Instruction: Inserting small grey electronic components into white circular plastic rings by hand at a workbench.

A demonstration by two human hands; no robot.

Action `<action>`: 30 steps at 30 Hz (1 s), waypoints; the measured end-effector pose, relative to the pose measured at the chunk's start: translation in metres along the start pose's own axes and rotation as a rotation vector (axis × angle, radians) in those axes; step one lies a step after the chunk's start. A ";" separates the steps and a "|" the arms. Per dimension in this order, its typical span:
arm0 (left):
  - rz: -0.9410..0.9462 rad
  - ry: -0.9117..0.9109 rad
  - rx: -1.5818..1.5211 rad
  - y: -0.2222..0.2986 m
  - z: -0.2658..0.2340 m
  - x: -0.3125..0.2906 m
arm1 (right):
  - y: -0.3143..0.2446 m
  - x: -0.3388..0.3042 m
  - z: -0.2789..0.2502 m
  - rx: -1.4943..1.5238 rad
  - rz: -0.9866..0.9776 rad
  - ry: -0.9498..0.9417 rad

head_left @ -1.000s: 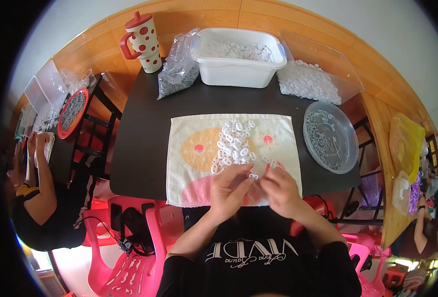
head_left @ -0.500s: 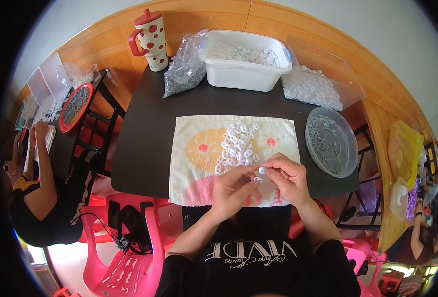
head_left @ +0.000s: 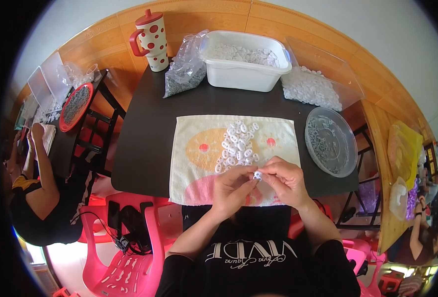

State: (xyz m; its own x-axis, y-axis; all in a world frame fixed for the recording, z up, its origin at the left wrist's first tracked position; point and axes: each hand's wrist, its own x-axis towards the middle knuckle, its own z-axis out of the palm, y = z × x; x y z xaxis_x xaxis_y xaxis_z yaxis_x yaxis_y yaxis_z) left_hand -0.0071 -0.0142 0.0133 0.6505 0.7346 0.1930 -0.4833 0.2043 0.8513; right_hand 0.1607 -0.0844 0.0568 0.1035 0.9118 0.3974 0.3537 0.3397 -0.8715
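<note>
My left hand (head_left: pixel 233 190) and my right hand (head_left: pixel 285 182) meet over the near part of a towel, fingertips closed in a pinch. Between them is a small white plastic piece (head_left: pixel 257 175). Fingers cover much of it, so I cannot tell whether it is one part or two pressed together. Just beyond my fingertips lies a loose pile of white oval plastic parts (head_left: pixel 238 143), several with slots or holes. The pile rests on the cream towel (head_left: pixel 283 129), which has orange and pink patches.
A round clear tray (head_left: pixel 350 161) of small grey pieces sits at right. Along the back stand a red-dotted tumbler (head_left: pixel 154 49), a bag of grey bits (head_left: pixel 183 79), a white tub (head_left: pixel 243 76) and a bag of white parts (head_left: pixel 310 90). Co-workers sit left and right; a pink chair (head_left: pixel 122 270) is near.
My right hand has moved slightly left, bringing the white oval part it held against the small piece in my left fingers. My left hand has hardly moved.
</note>
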 end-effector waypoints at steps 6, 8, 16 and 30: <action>-0.058 0.037 0.043 0.004 0.003 -0.001 | 0.007 -0.009 0.001 0.055 0.026 -0.001; -0.052 0.035 0.032 0.002 0.003 -0.001 | 0.008 -0.011 0.000 0.125 0.047 -0.004; 0.017 0.086 0.307 -0.006 0.006 -0.003 | 0.009 -0.017 -0.002 0.080 0.055 -0.003; 0.351 -0.039 1.178 0.003 0.013 0.006 | 0.019 -0.017 0.002 -0.402 -0.234 -0.032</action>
State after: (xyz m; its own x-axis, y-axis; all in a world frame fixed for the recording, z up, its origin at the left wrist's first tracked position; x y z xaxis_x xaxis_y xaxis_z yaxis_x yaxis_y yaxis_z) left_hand 0.0033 -0.0178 0.0235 0.6189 0.6080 0.4973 0.1750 -0.7239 0.6673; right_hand 0.1637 -0.0929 0.0330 -0.0483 0.8302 0.5554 0.6968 0.4264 -0.5768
